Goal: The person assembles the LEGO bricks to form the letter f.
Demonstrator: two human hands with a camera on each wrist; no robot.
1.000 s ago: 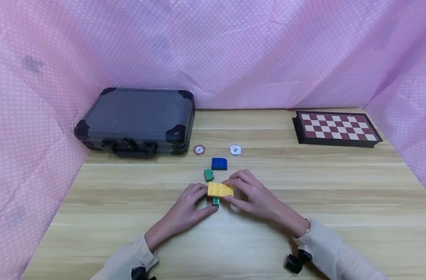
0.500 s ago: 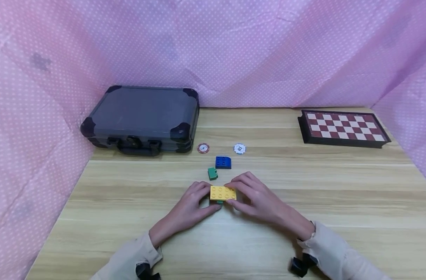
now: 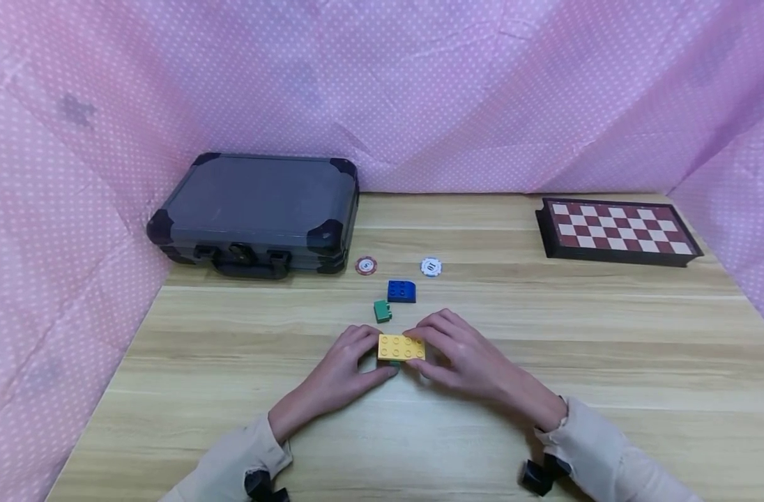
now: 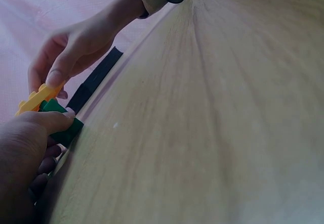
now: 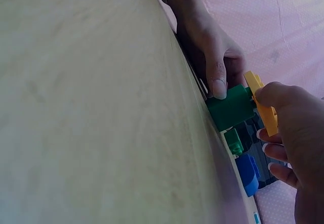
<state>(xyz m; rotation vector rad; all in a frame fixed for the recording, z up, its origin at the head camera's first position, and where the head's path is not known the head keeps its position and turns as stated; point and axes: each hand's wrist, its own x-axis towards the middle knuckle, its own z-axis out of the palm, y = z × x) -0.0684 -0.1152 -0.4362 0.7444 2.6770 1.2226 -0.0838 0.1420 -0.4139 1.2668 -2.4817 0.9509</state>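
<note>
In the head view, my right hand point(image 3: 460, 352) pinches a yellow toy building brick point(image 3: 401, 347) with two rows of studs. Beneath it stands a green brick point(image 5: 232, 107), mostly hidden from above, which my left hand point(image 3: 341, 366) grips between thumb and fingers. From the right wrist view, the yellow brick point(image 5: 264, 105) sits at the studded top of the green one, a little tilted. The left wrist view has my left thumb against the green brick point(image 4: 71, 133). Just beyond the hands lie a smaller green brick point(image 3: 383, 311) and a blue brick with a rounded corner point(image 3: 401, 291).
A red poker chip point(image 3: 366, 265) and a white poker chip point(image 3: 431, 267) lie behind the blue brick. At the back left is a grey case point(image 3: 256, 202) with black corners. A checkered board point(image 3: 620, 226) sits at the back right. Pink dotted cloth point(image 3: 419, 97) hangs behind the table.
My right hand has brought the yellow brick toward me and over the gripped green brick, hiding most of it. The head view has shifted slightly. Little differs over the last half second.
</note>
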